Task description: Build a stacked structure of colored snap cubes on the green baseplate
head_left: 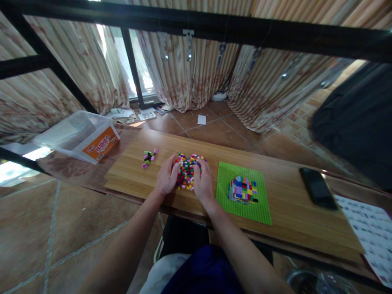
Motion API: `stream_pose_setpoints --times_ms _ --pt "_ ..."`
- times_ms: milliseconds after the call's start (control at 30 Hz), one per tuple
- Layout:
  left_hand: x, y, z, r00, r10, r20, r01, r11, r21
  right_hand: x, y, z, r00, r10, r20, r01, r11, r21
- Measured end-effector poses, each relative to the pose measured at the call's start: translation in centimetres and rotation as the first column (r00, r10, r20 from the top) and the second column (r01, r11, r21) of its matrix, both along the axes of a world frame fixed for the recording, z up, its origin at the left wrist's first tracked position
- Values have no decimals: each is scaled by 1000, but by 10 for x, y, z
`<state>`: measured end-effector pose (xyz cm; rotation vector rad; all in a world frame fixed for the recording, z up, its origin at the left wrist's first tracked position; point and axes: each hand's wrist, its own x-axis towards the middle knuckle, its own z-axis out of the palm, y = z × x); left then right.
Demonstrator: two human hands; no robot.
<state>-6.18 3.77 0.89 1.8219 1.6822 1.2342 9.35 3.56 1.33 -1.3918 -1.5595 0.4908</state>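
A heap of small multicoloured building bricks [186,173] lies on the wooden board between my two hands. My left hand [167,176] rests against the heap's left side, fingers stretched forward and thumb at the bricks. On the right side, my right hand [203,178] touches the heap in the same way, its fingers curving over the edge. Neither hand is closed round a brick that I can make out. To the right, a green baseplate [223,200] carries a built block of coloured bricks [243,190]. A small group of pink, green and black bricks [149,157] lies to the left.
A clear plastic box [82,132] with an orange label stands at the left end. A black phone [317,188] lies on the board's right part, beside a printed sheet [367,232]. A dark metal rail [196,24] crosses above, in front of curtains [190,77].
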Motion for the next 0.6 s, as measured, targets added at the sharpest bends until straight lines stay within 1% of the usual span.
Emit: stream_pose_setpoints --times_ms 67,167,200,267,367,467,533,600 --pt "-2 1 -4 993 36 111 -38 999 9 6 9 2 999 -36 -20 36 999 11" --pt "-6 4 -10 950 71 304 -85 996 31 17 32 4 996 -84 -2 84 996 9" --pt "-7 5 -12 931 76 357 -96 995 38 20 40 4 998 -65 20 65 998 -4" --pt "-9 7 -15 899 76 432 -106 993 46 23 52 3 997 16 74 -13 999 -48" --pt "-10 8 -17 873 68 483 -99 994 39 22 57 1 981 151 118 -141 986 -91" --pt "-10 8 -18 871 72 485 -96 995 24 18 50 1 963 251 94 -244 966 -81" --pt "-10 8 -18 877 73 475 -95 995 23 17 43 3 956 287 56 -282 956 -84" --pt "-10 8 -17 880 74 469 -98 995 26 18 36 6 960 281 13 -278 955 -100"
